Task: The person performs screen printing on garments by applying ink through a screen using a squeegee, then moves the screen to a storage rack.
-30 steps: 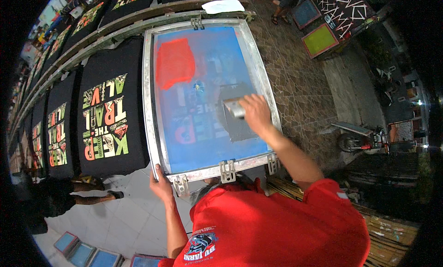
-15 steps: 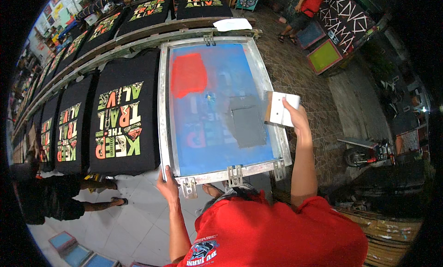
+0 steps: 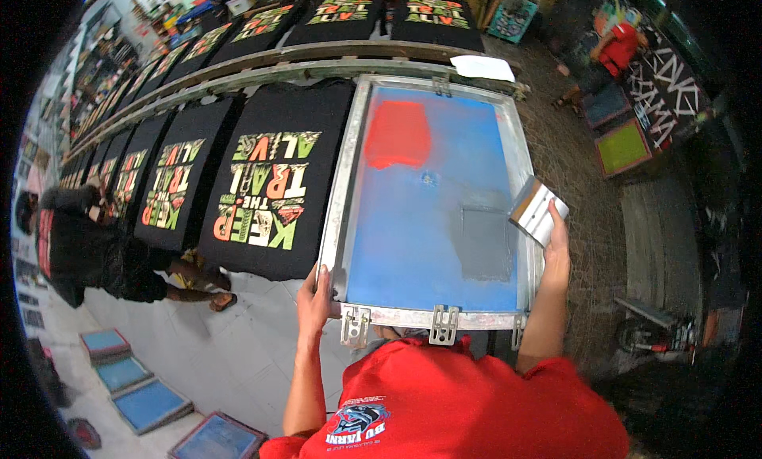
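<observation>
Fingers of the left hand [image 3: 315, 298] close on the 7 o'clock corner of the aluminium-framed blue printing screen [image 3: 432, 197], steadying it; the right hand [image 3: 556, 248] grips a wooden-handled squeegee [image 3: 538, 211] lifted at 3 o'clock, off the mesh.

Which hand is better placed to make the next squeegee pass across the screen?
Right, likely. The right hand already holds the squeegee at the right rail, beside the grey ink patch. The left hand grips the near-left corner of the screen frame.
</observation>
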The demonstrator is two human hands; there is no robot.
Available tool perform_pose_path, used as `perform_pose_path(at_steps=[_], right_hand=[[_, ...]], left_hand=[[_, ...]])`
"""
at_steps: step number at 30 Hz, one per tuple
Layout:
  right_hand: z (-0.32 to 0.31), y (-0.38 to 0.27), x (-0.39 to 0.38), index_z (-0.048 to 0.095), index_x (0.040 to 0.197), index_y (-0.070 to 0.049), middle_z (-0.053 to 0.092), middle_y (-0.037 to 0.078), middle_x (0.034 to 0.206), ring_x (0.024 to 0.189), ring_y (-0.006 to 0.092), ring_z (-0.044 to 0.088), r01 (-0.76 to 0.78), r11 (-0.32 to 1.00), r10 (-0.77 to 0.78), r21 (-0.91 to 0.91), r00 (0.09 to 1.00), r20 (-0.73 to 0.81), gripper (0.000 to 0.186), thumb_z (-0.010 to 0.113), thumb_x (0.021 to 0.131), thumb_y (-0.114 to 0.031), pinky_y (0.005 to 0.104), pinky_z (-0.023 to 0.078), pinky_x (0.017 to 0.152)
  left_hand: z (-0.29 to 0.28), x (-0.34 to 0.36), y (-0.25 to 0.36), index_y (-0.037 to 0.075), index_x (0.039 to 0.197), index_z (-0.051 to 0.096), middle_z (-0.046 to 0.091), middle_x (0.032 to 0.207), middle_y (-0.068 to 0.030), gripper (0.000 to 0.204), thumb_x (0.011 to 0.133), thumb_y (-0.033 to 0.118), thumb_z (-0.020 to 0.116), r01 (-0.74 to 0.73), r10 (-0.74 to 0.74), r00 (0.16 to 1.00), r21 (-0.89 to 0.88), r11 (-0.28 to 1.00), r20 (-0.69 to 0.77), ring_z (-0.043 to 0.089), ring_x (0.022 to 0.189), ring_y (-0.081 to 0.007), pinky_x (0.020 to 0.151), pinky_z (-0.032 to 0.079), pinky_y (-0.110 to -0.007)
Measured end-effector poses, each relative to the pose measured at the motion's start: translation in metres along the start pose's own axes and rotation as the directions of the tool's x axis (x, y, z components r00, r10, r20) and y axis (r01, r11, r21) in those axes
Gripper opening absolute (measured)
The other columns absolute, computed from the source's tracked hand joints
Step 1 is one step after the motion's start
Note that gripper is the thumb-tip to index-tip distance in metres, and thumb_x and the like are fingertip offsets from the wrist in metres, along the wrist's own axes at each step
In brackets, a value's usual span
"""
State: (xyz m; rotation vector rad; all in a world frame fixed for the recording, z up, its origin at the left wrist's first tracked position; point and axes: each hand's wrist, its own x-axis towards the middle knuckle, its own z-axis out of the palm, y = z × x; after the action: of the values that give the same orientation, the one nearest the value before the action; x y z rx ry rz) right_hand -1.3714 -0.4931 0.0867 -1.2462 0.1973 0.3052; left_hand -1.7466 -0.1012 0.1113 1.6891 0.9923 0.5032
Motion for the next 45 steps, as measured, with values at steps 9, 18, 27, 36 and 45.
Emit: perform_pose_path(at_steps=[9,18,27,36,45], right_hand=[[0.051,-0.010,-0.071,0.052,0.138,0.002,0.061,0.014,0.133,0.118,0.0248,0.061,0.061,0.998,-0.059,0.022,0.996,-0.072,0.066,0.064,0.095,-0.046,0.0367,0.044,0.103],[0.198,0.069,-0.099,0.051,0.138,0.001,0.061,0.012,0.132,0.119,0.0244,0.061,0.101,0.988,-0.099,0.115,0.995,-0.022,0.057,0.062,0.098,-0.038,0.0360,0.047,0.103],[0.411,0.174,-0.159,0.057,0.132,-0.004,0.066,0.008,0.120,0.108,0.0207,0.065,0.118,0.970,-0.117,0.212,0.993,-0.021,0.048,0.068,0.095,-0.032,0.0339,0.048,0.096],[0.434,0.184,-0.142,0.054,0.134,-0.004,0.066,0.008,0.122,0.110,0.0209,0.065,0.118,0.969,-0.108,0.219,0.993,-0.054,0.053,0.068,0.094,-0.036,0.0346,0.049,0.096],[0.435,0.185,-0.139,0.057,0.132,-0.001,0.067,0.009,0.121,0.106,0.0194,0.067,0.190,0.974,-0.172,0.125,0.975,-0.142,0.054,0.070,0.093,-0.035,0.0351,0.050,0.093]], left_hand=[[-0.030,-0.003,-0.001,-0.003,0.125,0.066,0.073,0.106,-0.0161,0.051,0.099,0.040,0.062,0.140,-0.133,0.985,0.055,0.989,-0.111,0.064,0.097,-0.0169,0.087,0.050,-0.032],[-0.184,0.072,-0.067,-0.005,0.126,0.064,0.071,0.101,-0.0106,0.045,0.100,0.031,0.064,0.048,-0.059,0.984,-0.065,0.997,-0.171,0.062,0.090,-0.0130,0.082,0.050,-0.029],[-0.369,0.204,-0.155,-0.004,0.125,0.058,0.067,0.101,-0.0105,0.036,0.099,0.020,0.065,-0.171,0.178,0.976,0.068,0.983,-0.129,0.060,0.086,-0.0129,0.075,0.050,-0.029],[-0.381,0.258,-0.118,-0.003,0.119,0.061,0.066,0.090,-0.0063,0.033,0.097,0.020,0.068,-0.106,0.107,0.994,0.008,0.994,-0.032,0.057,0.077,-0.0095,0.067,0.048,-0.025],[-0.372,0.273,-0.148,0.000,0.117,0.060,0.067,0.088,-0.0076,0.033,0.096,0.024,0.069,0.091,-0.091,0.996,-0.027,0.995,0.013,0.056,0.073,-0.0112,0.063,0.046,-0.026]])
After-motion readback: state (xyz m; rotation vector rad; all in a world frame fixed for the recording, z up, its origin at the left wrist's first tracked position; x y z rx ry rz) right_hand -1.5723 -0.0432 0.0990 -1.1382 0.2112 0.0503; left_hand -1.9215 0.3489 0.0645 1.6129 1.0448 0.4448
